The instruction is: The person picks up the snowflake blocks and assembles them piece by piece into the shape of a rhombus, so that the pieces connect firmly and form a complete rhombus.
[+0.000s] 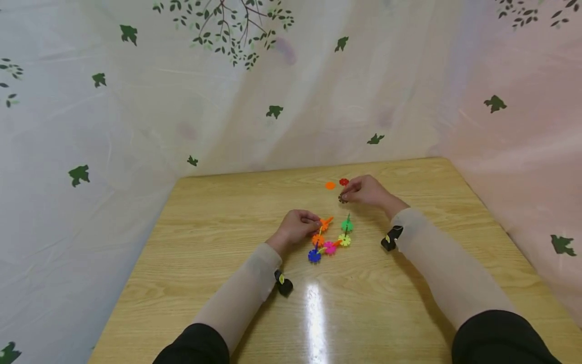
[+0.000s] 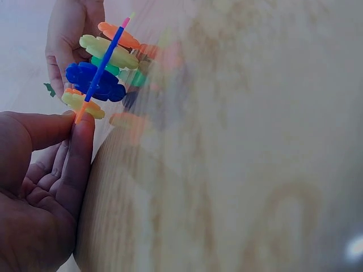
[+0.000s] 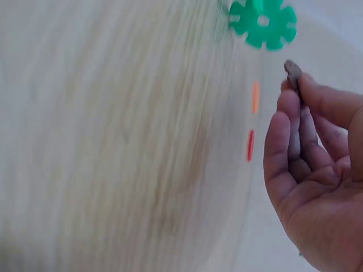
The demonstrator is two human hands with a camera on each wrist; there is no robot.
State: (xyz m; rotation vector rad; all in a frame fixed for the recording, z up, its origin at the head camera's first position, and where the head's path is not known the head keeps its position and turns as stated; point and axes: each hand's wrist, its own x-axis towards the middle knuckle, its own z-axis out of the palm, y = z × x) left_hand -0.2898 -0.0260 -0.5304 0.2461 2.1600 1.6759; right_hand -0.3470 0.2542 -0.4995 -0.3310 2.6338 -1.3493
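Observation:
A chain of slotted plastic discs stands on the table, curving round in orange, blue, pink, yellow-green and green. My left hand [image 1: 295, 225] pinches an orange disc [image 1: 324, 224] at the chain's left end between thumb and forefinger. In the left wrist view, a blue disc [image 2: 102, 68] stands edge-on just beyond those fingertips. My right hand [image 1: 367, 191] holds a small brown slotted disc [image 1: 343, 199] by thumb and fingertips, raised behind the chain. The green disc [image 1: 347, 226] at the chain's other end stands apart from this brown one.
Behind the chain, a loose orange disc [image 1: 330, 185] and a red disc [image 1: 344, 181] lie on the wooden table [image 1: 218, 253]. The red one is close to my right fingers. A patterned cloth [image 1: 309, 136] hangs behind the table's far edge.

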